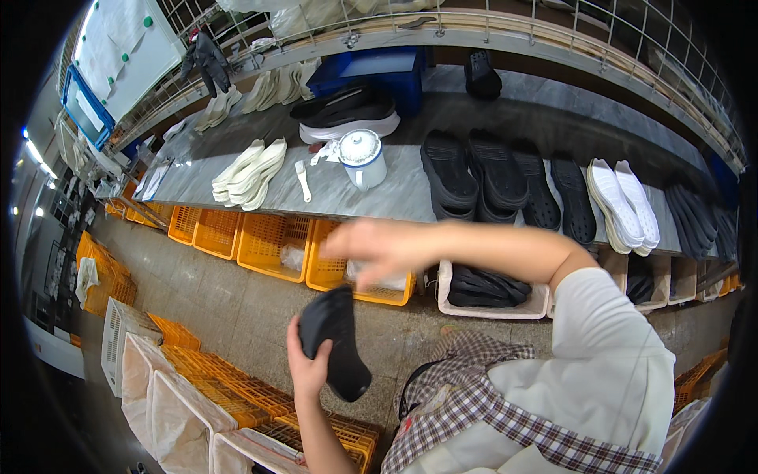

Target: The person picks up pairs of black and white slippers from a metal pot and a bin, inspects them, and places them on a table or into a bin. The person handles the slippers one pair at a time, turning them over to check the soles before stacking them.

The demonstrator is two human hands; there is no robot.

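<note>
My left hand (pixel 309 365) is wrapped round a black shoe sole (pixel 338 340), thumb across its near side, held tilted over the floor in front of my body. My right hand (pixel 387 243) is blurred by motion, reaching across from the right, above and apart from that sole. Its fingers look stretched out, thumb apart, with nothing visible in them. On the grey bench (pixel 316 193) beyond it stand a white lidded mug (pixel 364 167), a small white brush (pixel 303 181) and cream soles (pixel 251 175).
Black soles (pixel 497 170) and white soles (pixel 624 205) line the bench's right side. A blue bin (pixel 395 75) stands behind. Yellow crates (pixel 272 241) and a lined crate of black soles (pixel 489 288) sit below the bench edge. More orange crates (pixel 213 379) stand at lower left.
</note>
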